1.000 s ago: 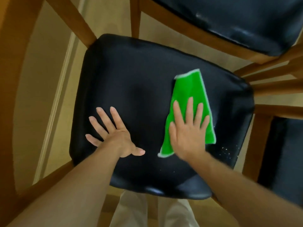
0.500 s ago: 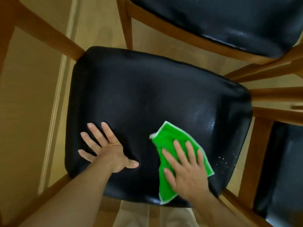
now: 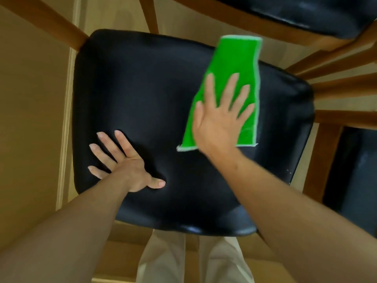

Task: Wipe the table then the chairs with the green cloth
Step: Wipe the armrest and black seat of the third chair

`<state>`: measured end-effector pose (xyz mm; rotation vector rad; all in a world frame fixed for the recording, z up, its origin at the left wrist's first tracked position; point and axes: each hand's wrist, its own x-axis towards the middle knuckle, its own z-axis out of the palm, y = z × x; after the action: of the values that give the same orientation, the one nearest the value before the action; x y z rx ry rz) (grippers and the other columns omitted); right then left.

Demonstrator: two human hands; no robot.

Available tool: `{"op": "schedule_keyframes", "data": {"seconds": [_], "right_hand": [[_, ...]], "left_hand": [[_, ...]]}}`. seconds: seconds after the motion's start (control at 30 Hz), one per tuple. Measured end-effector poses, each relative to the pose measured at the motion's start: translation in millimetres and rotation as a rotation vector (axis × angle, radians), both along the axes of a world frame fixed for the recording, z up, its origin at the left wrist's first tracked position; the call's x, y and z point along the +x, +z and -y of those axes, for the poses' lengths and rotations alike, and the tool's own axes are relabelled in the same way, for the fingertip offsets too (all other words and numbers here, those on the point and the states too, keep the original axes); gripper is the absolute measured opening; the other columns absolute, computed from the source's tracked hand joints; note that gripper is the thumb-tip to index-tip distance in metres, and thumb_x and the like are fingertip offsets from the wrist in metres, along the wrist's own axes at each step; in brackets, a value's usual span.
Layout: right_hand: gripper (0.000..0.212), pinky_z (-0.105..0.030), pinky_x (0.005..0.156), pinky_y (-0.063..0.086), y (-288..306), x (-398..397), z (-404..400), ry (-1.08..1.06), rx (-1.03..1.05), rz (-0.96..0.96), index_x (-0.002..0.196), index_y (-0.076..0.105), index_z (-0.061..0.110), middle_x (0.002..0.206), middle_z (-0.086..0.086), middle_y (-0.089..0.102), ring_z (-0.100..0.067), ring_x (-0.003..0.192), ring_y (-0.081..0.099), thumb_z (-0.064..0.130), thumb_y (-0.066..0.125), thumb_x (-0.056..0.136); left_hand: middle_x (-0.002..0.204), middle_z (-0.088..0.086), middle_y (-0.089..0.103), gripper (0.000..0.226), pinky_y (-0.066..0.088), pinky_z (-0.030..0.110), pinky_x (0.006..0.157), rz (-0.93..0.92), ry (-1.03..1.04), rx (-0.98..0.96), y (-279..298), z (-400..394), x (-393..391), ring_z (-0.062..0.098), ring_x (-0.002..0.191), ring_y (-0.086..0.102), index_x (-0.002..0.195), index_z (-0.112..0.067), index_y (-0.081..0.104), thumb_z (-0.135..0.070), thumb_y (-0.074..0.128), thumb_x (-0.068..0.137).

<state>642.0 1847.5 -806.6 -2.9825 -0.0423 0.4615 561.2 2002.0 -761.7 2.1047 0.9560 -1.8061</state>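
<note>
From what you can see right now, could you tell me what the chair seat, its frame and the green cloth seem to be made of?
Chair seat: black leather or vinyl, by its smooth sheen and the dent under the left hand.
Frame: brown wood, apparently varnished.
Green cloth: soft fabric, possibly microfibre, with a pale stitched edge, lying limp under the right hand.

Green cloth [image 3: 234, 64] on black chair seat [image 3: 142, 88]

cloth [image 3: 234, 64] on chair seat [image 3: 142, 88], right of left hand [image 3: 126, 162]
</note>
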Motion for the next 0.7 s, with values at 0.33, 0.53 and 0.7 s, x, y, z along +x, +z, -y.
{"op": "schedule_keyframes", "data": {"seconds": [0.33, 0.53, 0.7], "right_hand": [[0.056, -0.056, 0.113, 0.016, -9.8, -35.9, 29.1, 0.646, 0.109, 0.081, 0.148, 0.034, 0.036, 0.158, -0.003, 0.026, -0.033, 0.145, 0.022, 0.051, 0.039, 0.094], [0.059, -0.053, 0.116, 0.008, -7.1, 42.9, 74.9, 0.246, 0.023, 0.064, 0.153, 0.018, 0.034, 0.161, -0.005, 0.015, -0.031, 0.148, 0.012, 0.052, 0.024, 0.097], [0.059, -0.056, 0.117, 0.006, -1.9, 32.8, 106.0, -0.035, -0.007, 0.028, 0.154, 0.009, 0.034, 0.163, -0.005, 0.007, -0.032, 0.148, 0.005, 0.051, 0.02, 0.099]], "left_hand": [[0.094, 0.016, -0.073, 0.162, -0.009, 0.067, 0.105, 0.007, 0.02, -0.009, 5.7, 4.9, 3.8, 0.042, 0.109, -0.055, 0.086, -0.013, -0.066, -0.061, 0.085, 0.052], [0.091, 0.012, -0.073, 0.162, -0.007, 0.066, 0.106, 0.031, 0.018, -0.019, 7.6, 5.1, 0.4, 0.041, 0.112, -0.053, 0.085, -0.015, -0.067, -0.061, 0.085, 0.052], [0.088, 0.008, -0.074, 0.164, -0.006, 0.067, 0.107, 0.055, 0.022, -0.019, 7.2, 2.9, -2.9, 0.04, 0.112, -0.052, 0.082, -0.019, -0.069, -0.062, 0.086, 0.048]]}}
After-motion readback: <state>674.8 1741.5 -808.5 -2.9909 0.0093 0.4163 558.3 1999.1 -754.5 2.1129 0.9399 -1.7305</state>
